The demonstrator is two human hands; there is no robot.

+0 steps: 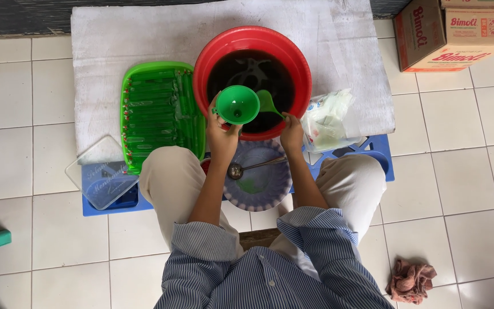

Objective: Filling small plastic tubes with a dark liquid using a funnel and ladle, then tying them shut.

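Observation:
My left hand [222,130] holds a green funnel [237,105] upright over the near rim of a red basin [212,51] filled with dark liquid. My right hand [291,133] grips the handle of a green scoop [267,103] whose bowl dips at the liquid's edge, right beside the funnel. Just below both hands sits a patterned bowl [270,183] with a metal spoon [241,169] lying across it and a little green liquid inside.
A green tray [130,91] packed with several long green filled tubes lies left of the basin on a white board [115,34]. A plastic bag [327,117] sits at the right, a clear lid [101,174] at the left, a cardboard box [458,31] far right, a rag [410,280] on the tiles.

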